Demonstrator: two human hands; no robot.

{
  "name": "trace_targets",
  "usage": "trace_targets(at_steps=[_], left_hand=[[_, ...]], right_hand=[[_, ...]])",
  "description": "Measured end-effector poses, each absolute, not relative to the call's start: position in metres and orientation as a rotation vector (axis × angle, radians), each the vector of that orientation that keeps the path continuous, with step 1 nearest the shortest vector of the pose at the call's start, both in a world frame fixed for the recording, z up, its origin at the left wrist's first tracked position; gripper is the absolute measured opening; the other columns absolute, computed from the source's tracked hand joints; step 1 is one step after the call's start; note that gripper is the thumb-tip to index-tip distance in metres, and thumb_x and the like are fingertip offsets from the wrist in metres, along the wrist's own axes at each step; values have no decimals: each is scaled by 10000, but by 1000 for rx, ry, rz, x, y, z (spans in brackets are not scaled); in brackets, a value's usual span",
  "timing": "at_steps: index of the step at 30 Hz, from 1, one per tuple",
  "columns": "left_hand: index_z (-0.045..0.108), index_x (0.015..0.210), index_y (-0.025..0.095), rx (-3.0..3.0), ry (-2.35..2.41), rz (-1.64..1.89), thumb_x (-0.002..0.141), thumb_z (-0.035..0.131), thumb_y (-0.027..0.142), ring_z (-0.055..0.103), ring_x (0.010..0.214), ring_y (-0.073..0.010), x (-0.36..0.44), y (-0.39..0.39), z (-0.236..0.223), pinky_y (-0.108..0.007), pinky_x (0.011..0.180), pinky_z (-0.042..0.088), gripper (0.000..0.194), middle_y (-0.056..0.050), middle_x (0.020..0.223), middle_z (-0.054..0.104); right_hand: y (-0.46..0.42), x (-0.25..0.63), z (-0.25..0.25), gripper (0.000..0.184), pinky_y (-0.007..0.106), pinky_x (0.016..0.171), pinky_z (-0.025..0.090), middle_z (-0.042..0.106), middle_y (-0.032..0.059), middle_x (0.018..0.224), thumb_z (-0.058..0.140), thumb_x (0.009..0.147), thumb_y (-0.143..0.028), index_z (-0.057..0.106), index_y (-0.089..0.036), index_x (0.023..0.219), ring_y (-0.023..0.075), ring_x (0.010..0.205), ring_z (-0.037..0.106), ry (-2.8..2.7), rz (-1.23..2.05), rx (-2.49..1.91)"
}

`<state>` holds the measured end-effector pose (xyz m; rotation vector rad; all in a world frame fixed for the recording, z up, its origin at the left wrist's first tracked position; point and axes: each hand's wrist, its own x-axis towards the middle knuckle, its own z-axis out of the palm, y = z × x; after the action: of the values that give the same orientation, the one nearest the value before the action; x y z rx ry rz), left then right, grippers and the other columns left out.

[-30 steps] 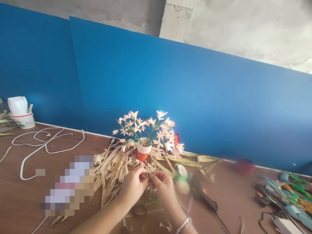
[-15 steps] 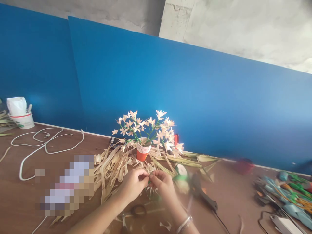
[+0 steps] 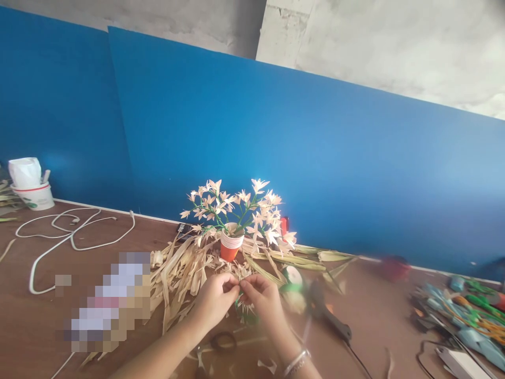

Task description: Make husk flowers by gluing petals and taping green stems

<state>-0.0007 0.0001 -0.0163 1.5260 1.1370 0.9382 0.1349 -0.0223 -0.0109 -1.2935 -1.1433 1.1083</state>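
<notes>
My left hand (image 3: 219, 292) and my right hand (image 3: 261, 292) meet in front of the red and white paper cup (image 3: 231, 247). Thumb and forefinger of each are pinched, fingertips touching. What they grip is tiny and mostly covered by the fingers; a bit of green shows just below them. Out of the cup rise green stems with pale handmade flowers (image 3: 259, 218). Behind and under my fingers lies a heap of small pale petal pieces (image 3: 236, 269). Dry husk strips (image 3: 185, 268) spread to the left of my left hand.
To the right lies a dark glue gun (image 3: 331, 318) with its cord, near a roll of green tape (image 3: 292, 288). A ring-shaped dark thing (image 3: 223, 342) sits below my hands. Far right is a pile of cords (image 3: 473, 316); at left, a white cable (image 3: 37, 268) and a white tub (image 3: 35, 196).
My hands stay pinched together in nearly the same place. The green bit beneath the fingers shows slightly differently. The whole view has shifted a few pixels left.
</notes>
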Motion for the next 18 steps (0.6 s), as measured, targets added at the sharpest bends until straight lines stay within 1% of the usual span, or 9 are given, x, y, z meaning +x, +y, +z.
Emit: trace_targets(at_steps=[3,7,11,14,16,18], left_hand=[[664,733,138,1451,1093,865,685,564,302,589,623,-176,0,3,-16,-258,570,414,198,-38,673,682],[671,697,127,1411,1036,778,648,597,261,593,675,-178,-2,8,-14,-260,631,408,160,-43,692,690],[653,649,131,1365,1077,672,613,641,285,500,521,-132,-6,10,-13,-233,518,322,158,-3,547,635],[625,612,137,1346,1057,670,618,637,299,448,473,-109,-7,12,-14,-221,485,274,162,4,519,624],[606,614,142,1328,1030,724,626,627,295,458,477,-106,-7,14,-17,-217,488,276,155,-5,548,646],[588,640,148,1298,1007,786,638,616,299,483,484,-112,-6,16,-20,-216,493,286,154,-13,568,664]], right_hand=[[-22,136,-12,243,205,454,356,540,-22,509,654,676,-350,561,-133,621,92,467,460,-1181,1085,-1296],[-20,139,-16,207,198,438,335,520,-32,500,623,696,-306,534,-143,606,87,454,459,-1253,1124,-1302],[-16,148,-23,201,190,423,322,553,-23,510,610,713,-314,549,-139,633,78,436,459,-1317,1267,-1312],[-13,153,-24,204,189,426,335,604,-2,554,607,717,-332,581,-131,698,81,447,493,-1344,1367,-1288],[-12,154,-22,218,197,443,368,616,-2,585,623,698,-329,596,-131,785,92,471,527,-1330,1379,-1268],[-11,154,-22,293,217,466,410,590,-25,585,656,656,-320,581,-139,873,107,486,549,-1284,1339,-1243]])
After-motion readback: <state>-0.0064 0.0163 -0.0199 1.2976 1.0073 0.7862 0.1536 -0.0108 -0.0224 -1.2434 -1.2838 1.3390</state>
